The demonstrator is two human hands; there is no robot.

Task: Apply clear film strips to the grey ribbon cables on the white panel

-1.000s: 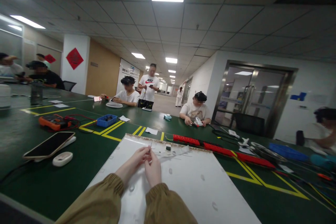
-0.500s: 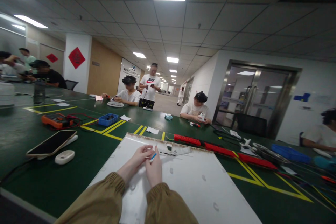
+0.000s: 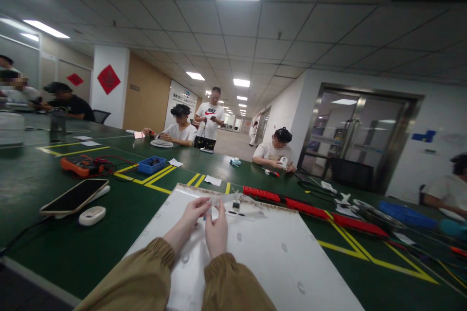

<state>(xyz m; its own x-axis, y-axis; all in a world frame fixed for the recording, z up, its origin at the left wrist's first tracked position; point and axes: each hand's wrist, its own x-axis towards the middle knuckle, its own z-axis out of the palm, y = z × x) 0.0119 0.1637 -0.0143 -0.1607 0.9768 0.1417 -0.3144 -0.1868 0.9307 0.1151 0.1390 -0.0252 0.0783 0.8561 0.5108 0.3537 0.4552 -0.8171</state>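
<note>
Above a white board [image 3: 270,262], both of my hands are raised close together. My left hand [image 3: 191,216] is closed, thumb and fingers pinching a small pale, translucent piece [image 3: 214,201]. My right hand [image 3: 217,228] grips the same piece from the other side, its fingers partly hiding it. A trace of blue shows low between the hands; what it belongs to is hard to make out. Just beyond my right hand, a clear plastic bag [image 3: 255,210] lies on the board, by a small dark propeller [image 3: 235,213] and a small dark square part [image 3: 236,205].
A red power strip [image 3: 304,206] runs past the board's far right edge. To the left lie a phone [image 3: 78,197], a white oval case [image 3: 92,215], an orange multimeter [image 3: 78,165] and a blue tray [image 3: 151,165]. Several people sit or stand across the green table [image 3: 146,226].
The blue-marked small piece between my hands has turned, so its blue stripe is mostly hidden now. My fingers have shifted upward around it. The view has moved slightly.
</note>
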